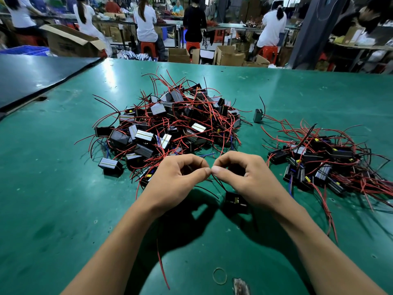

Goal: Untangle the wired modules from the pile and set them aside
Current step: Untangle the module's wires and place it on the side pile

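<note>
At the far left, a dark board [32,77] is laid along the edge of the green table [63,209]. Just right of it, in the middle of the table, a big pile of wired modules [170,124] is heaped up. Small black and grey boxes are mixed together there, and red and black wires are tangled all through them.

In front of the pile, one loose red wire [162,267] is seen lying on the table by the left forearm. The left hand [182,173] is held just in front of the pile, with its fingers curled and its thumb pressed to them. A thin black wire [219,183] is pinched there. The same wire is pinched by the right hand [240,173], which is curled the same way. The two thumb tips are almost touching.

The wire runs down to a small black module [235,200], which is found under the right hand, close to the table. It cannot be told if it is resting on the table. Nearer the body, a rubber band [220,276] is laid flat.

Further right and further back, one grey module [258,115] is stood alone. At the far right, a second pile [319,162] of modules is spread out, well apart from the big one.
</note>
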Demonstrator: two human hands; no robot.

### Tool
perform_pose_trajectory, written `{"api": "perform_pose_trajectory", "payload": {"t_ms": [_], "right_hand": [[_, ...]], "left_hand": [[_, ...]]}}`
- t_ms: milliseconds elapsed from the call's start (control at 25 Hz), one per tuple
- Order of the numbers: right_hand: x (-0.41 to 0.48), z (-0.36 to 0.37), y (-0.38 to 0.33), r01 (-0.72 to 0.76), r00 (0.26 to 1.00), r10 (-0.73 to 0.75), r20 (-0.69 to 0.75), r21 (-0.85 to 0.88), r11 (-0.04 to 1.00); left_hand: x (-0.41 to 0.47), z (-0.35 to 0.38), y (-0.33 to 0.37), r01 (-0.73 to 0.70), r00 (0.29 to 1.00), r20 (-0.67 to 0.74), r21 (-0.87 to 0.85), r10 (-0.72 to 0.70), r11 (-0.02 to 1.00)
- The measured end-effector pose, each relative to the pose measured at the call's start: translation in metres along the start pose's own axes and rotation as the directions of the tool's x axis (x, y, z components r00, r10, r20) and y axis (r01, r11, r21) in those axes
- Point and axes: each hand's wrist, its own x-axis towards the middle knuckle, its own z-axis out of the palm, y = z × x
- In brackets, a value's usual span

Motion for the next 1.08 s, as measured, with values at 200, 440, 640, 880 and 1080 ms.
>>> {"api": "perform_pose_trajectory", "payload": {"t_ms": [200, 440, 640, 880, 1080], "right_hand": [[0.005, 0.007, -0.010, -0.441, 0.895, 0.427, 0.126, 0.383, 0.812], [0.005, -0.004, -0.007, -0.451, 0.887, 0.451, 0.102, 0.403, 0.796], [0.005, -0.012, 0.010, -0.370, 0.913, 0.379, -0.152, 0.084, 0.925], [0.003, -0.009, 0.010, -0.278, 0.953, 0.292, 0.085, -0.146, 0.949], [0.003, -0.015, 0.007, -0.354, 0.904, 0.301, 0.303, 0.136, 0.925]], "left_hand": [[0.000, 0.005, 0.002, -0.066, 0.997, -0.045, 0.085, 0.070, 0.994], [0.000, -0.001, 0.001, -0.008, 0.994, -0.105, 0.031, 0.011, 0.999], [0.003, -0.007, -0.003, 0.176, 0.981, -0.105, 0.100, -0.166, 0.979], [0.003, -0.012, 0.000, 0.483, 0.875, 0.121, -0.207, -0.468, 0.851], [0.001, -0.016, -0.002, 0.578, 0.806, 0.318, -0.242, -0.499, 0.780]]}}
